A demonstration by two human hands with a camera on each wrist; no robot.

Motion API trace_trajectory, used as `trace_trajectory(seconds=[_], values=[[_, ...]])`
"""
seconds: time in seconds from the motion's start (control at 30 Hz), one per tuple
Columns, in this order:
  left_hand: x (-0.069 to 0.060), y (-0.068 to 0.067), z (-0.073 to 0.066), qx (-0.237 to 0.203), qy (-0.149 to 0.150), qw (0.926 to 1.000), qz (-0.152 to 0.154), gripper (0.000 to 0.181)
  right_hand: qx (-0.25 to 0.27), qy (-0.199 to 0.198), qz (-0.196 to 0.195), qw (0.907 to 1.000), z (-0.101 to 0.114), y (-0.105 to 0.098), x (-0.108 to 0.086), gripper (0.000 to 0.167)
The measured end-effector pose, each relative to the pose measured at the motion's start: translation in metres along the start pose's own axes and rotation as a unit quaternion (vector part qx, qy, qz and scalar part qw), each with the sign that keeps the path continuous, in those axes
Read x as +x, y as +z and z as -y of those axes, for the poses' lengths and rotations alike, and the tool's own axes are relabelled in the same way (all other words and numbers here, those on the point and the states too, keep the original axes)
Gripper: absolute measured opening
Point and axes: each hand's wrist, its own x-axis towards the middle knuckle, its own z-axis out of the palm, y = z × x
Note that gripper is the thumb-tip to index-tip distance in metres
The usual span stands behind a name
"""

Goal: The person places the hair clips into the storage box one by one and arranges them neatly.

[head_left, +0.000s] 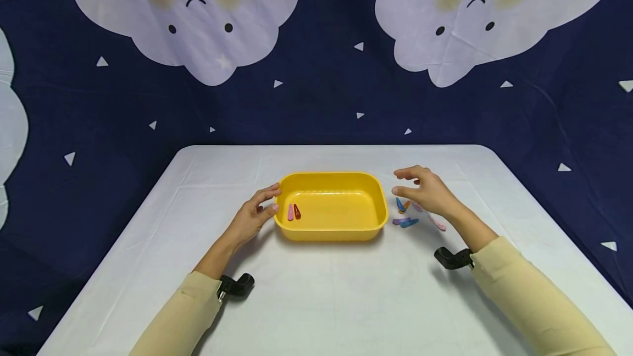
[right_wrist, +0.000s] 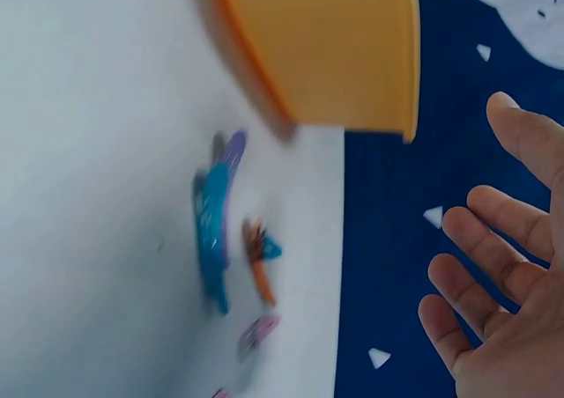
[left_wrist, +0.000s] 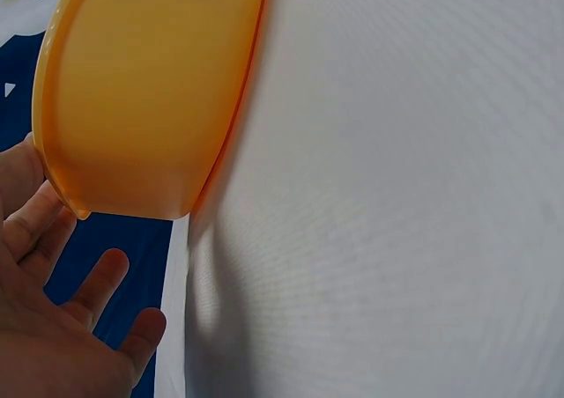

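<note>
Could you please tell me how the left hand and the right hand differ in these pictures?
The left hand touches the yellow tray, while the right hand touches nothing visible. The left hand is at the tray's left end; the right hand hovers near the hair clips. Both are bare, holding no clip.

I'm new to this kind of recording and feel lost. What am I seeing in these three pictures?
There is no robot here, just a person working bare-handed. The widest picture comes from a camera worn on the head; the other two come from the wrist cameras, one left, one right. On the white table sits a yellow tray with a pink clip and a red clip inside. More small colourful clips lie to its right. The left hand touches the tray's edge; the right hand hovers near those loose clips, holding nothing.
</note>
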Motion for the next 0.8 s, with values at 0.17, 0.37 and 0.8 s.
trace_trajectory(seconds=[0.17, 0.37, 0.8], values=[[0.000, -0.001, 0.001, 0.000, -0.001, 1.0000, 0.000, 0.040, -0.004, 0.007, 0.011, 0.9999, -0.015, 0.001, 0.003, 0.057], [0.000, 0.000, -0.001, -0.001, 0.005, 1.0000, -0.002, 0.040, -0.012, 0.023, 0.029, 0.9992, -0.032, 0.005, 0.004, 0.059], [-0.001, 0.001, -0.004, -0.002, 0.001, 1.0000, -0.003, 0.039, -0.001, 0.021, 0.065, 0.9977, -0.055, 0.011, 0.006, 0.058]])
